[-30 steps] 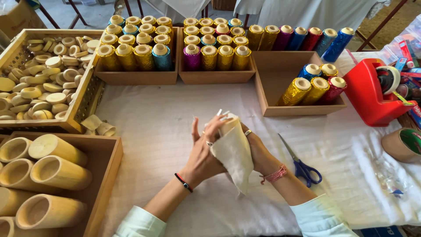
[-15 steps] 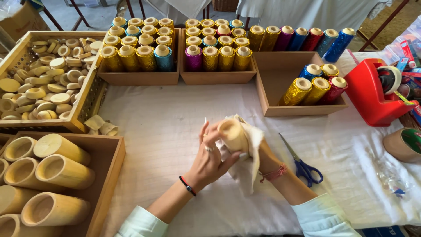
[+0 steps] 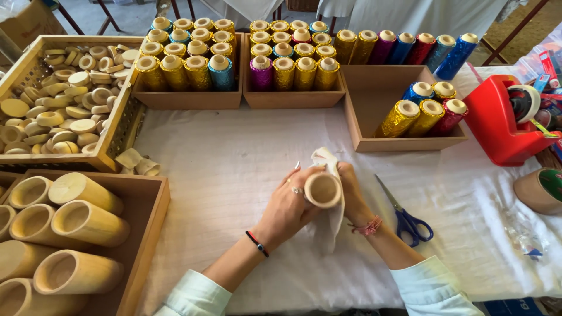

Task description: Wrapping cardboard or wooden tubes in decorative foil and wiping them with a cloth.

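A small bamboo cup [image 3: 322, 189] sits in the middle of the frame, its open mouth facing up at the camera. The left hand [image 3: 288, 202] is closed around its left side, and the right hand [image 3: 349, 190] grips its right side through a white cloth [image 3: 329, 216] that hangs down under the cup. Both hands hover over the white tablecloth [image 3: 234, 175]. Just to the right lie blue-handled scissors [image 3: 405, 213], not touching the hands. At the right edge stands a red tape holder [image 3: 497, 120], with a roll of brown tape [image 3: 538, 190] below it. A wooden tray [image 3: 374, 99] in the upper right holds 5 shiny wrapped tubes [image 3: 424, 108]. 2 more trays [image 3: 193, 96] along the top are packed with shiny tubes, mostly gold. A wooden crate [image 3: 114, 131] in the upper left is full of round bamboo lids [image 3: 58, 108]. A wooden box [image 3: 146, 234] in the lower left holds big plain bamboo tubes [image 3: 76, 225].
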